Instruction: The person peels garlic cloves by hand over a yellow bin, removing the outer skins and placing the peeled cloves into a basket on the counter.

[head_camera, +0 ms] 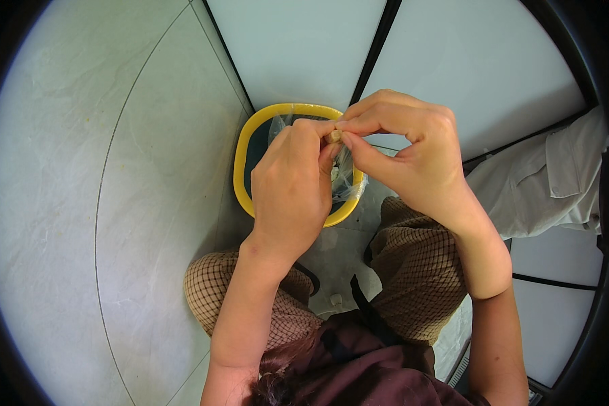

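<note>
A small tan, roundish piece (336, 136), perhaps a nut or a bit of root, is pinched between my fingertips; its kind cannot be told. My left hand (293, 188) holds it from the left with thumb and index finger, back of the hand facing up. From the right, the thumb and fingertips of my right hand (406, 142) close on the same piece. Both hands are above a bin with a yellow rim (241, 162) and a dark inside. A clear plastic bag (356, 190) lines part of it, with pale scraps (335, 172) partly hidden by my left hand.
White panels (304, 51) with black edging stand behind the bin. At the right hangs a light grey garment (533, 188). Grey marble-look tile (147, 177) spreads along the left. My knees in checked brown trousers (416, 274) flank the space before me.
</note>
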`<state>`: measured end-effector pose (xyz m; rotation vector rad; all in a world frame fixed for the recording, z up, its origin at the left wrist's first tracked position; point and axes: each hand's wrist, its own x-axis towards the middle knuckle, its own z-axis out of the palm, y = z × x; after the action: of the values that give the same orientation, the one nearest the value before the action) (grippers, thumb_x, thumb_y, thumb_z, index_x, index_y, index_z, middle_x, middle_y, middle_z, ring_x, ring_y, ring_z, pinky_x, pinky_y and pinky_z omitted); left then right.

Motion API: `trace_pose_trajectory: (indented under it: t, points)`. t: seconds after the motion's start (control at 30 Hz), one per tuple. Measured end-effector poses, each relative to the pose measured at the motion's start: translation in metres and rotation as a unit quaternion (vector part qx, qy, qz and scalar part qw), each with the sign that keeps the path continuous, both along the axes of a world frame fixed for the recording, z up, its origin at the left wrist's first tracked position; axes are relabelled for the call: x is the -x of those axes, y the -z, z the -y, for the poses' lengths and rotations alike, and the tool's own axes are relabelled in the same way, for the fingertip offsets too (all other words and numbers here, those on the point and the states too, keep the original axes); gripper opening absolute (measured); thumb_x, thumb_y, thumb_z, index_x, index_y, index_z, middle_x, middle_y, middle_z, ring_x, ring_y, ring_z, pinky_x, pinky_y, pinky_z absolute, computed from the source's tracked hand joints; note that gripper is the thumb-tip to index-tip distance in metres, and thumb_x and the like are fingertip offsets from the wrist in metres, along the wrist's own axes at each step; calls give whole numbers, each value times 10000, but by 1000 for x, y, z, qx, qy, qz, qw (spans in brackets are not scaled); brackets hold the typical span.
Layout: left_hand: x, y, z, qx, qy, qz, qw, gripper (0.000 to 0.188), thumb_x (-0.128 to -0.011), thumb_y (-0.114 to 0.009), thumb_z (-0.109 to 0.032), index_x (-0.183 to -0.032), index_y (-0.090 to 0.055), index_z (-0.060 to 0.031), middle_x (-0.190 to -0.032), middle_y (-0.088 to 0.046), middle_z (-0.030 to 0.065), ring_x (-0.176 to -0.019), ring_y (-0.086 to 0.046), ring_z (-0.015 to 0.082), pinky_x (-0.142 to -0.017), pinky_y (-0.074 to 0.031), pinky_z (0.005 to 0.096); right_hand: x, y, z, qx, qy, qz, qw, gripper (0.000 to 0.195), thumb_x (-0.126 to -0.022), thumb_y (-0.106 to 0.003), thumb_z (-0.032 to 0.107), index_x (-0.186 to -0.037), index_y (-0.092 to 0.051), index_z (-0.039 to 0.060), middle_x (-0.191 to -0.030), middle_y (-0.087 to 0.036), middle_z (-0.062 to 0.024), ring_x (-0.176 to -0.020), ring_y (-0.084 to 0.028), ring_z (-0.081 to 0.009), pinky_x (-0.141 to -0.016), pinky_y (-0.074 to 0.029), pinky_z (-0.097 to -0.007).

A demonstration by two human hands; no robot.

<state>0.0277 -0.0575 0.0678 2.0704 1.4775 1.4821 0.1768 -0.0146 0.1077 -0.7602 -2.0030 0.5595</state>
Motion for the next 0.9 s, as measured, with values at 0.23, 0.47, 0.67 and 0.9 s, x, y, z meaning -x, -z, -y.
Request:
trace_pose_trajectory:
  t: [0.23, 0.47, 0.67, 0.9]
  points:
    - [-1, -1, -1, -14, 0, 3, 1000, 119, -844, -603, -21, -948, -545, -25, -777, -599, 100, -705, -589, 270, -600, -472, 355, 3, 4, -2, -102, 27, 7, 994, 102, -665, -670, -19, -726, -591, 1, -709, -602, -79, -605, -610, -218, -520, -485, -291]
    - [-2, -1, -2, -57, -13, -5, 998, 138, -831, -616, -9, -953, -555, -25, -766, -592, 91, -686, -581, 263, -603, -473, 341, 8, 12, -2, -266, 101, 45, 958, 164, -612, -669, 3, -665, -524, 59, -664, -540, -35, -527, -532, -198, -434, -427, -298]
    - [-4, -1, 0, -72, 1, 47, 996, 143, -838, -606, -3, -971, -553, -12, -776, -587, 104, -674, -573, 257, -596, -466, 328, 15, 8, 0, -271, 106, -26, 956, 183, -594, -682, -16, -682, -535, 48, -687, -566, -44, -534, -541, -199, -451, -440, -281]
    - [-9, 0, 1, -43, 22, 146, 988, 113, -915, -558, -69, -996, -527, 3, -791, -595, 93, -635, -566, 168, -568, -455, 279, 14, 0, 5, -144, 92, -83, 982, 138, -658, -672, -52, -718, -571, 21, -698, -595, -57, -605, -603, -177, -531, -482, -247]
